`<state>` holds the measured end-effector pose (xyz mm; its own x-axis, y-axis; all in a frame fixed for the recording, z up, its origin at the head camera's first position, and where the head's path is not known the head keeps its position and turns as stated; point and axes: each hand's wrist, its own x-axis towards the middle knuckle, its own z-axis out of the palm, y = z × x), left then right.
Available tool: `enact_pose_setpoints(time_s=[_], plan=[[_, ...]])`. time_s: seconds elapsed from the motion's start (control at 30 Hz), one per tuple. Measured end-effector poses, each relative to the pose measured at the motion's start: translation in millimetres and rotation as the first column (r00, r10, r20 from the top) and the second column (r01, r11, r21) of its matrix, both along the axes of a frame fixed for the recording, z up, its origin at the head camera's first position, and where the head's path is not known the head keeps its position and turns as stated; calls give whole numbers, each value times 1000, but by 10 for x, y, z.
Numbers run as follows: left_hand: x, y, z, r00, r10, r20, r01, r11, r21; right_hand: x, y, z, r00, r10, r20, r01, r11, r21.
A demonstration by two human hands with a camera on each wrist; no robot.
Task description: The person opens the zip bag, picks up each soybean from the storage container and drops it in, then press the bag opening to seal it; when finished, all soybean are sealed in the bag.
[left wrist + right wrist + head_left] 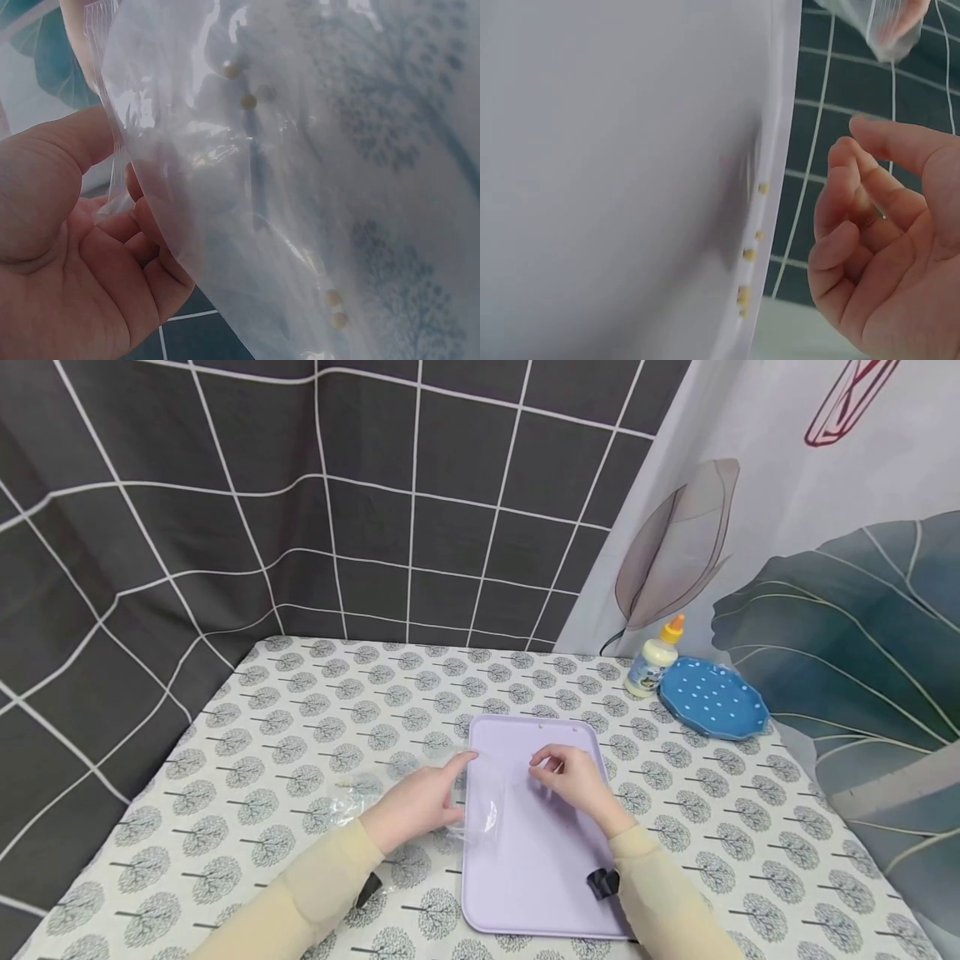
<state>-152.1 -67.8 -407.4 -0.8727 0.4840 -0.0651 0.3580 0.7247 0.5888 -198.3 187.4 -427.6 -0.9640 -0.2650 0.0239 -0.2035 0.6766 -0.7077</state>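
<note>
Plastic bag [483, 817], clear, overlapping the purple tray's left edge [466, 877], with the left hand [416, 802] gripping its edge. Looks super light, floppy and slippery, so I'd pinch that edge too. Right hand [573, 777] has thumb and fingertips nearly together; can't tell if there's one of those tiny yellow beads [748, 255] between them. They'd probably roll.

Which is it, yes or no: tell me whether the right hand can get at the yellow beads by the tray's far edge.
Probably yes: the right hand hovers over the tray, and nothing visible stands between it and the yellow beads.
</note>
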Motion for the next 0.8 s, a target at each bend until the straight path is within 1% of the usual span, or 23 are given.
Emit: enact_pose_setpoints(time_s=[0.1, 0.23, 0.33, 0.53, 0.67, 0.8], plan=[[1, -2, -1, 1000, 0, 0, 0, 1000, 1, -57, 81, -14, 998, -46, 43, 46, 999, -5], [0, -8, -10, 1000, 0, -7, 0, 1000, -4, -107, 172, -23, 989, -109, 104, 109, 994, 9], [-4, -11, -23, 1000, -1, -11, 1, 1000, -5, -129, 218, -42, 986, -127, 104, 124, 992, 33], [-10, -12, -35, 1000, 2, -6, -2, 1000, 0, -143, 262, -55, 985, -159, 73, 147, 978, 145], [-13, -11, -37, 1000, 2, -5, -2, 1000, 3, -155, 284, -55, 986, -157, 51, 143, 969, 203], [-14, -15, -41, 1000, 3, -1, -3, 1000, 3, -170, 304, -65, 988, -150, 34, 138, 965, 225]])
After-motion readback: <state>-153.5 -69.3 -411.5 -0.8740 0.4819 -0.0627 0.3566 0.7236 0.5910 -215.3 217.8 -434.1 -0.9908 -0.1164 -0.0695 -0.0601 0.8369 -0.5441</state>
